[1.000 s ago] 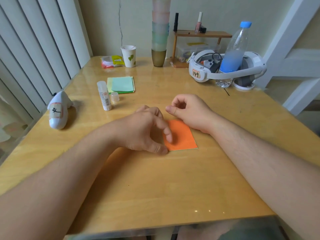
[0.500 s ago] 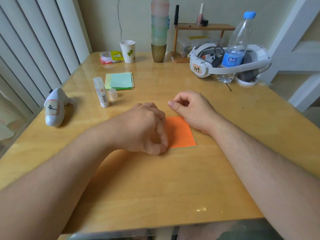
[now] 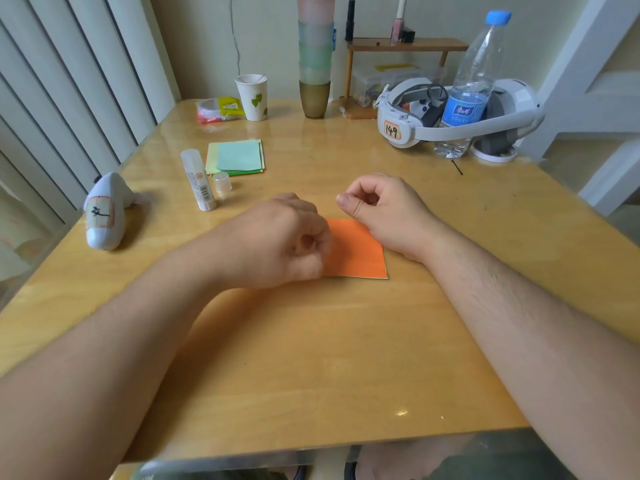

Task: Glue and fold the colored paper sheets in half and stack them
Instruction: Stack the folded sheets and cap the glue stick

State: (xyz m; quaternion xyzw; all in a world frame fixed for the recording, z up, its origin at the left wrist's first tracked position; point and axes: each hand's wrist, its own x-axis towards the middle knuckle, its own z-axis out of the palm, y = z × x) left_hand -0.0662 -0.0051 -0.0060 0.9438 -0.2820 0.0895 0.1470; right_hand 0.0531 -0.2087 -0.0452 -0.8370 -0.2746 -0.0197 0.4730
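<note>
Lying flat on the wooden table [image 3: 311,358], the orange paper [image 3: 356,251] sits between both hands. The left hand [image 3: 277,244], fingers curled into a fist, presses its left edge; the right hand [image 3: 384,213], fingers curled and holding nothing, rests at its far right corner. The glue stick [image 3: 199,180] stands beside the green paper stack [image 3: 237,156].

Before you, by colour: orange paper sheet [image 3: 356,249] on a honey-yellow wood-grain table [image 3: 311,358]. Far left, your stack of sheets [image 3: 237,157], pale mint over yellow and green. White glue stick [image 3: 198,180], red-marked label; clear cap [image 3: 222,182]. White paper cup [image 3: 252,97], green leaf print. Clear bottle [image 3: 467,84], blue cap and label. White headset [image 3: 460,116], orange tag.
</note>
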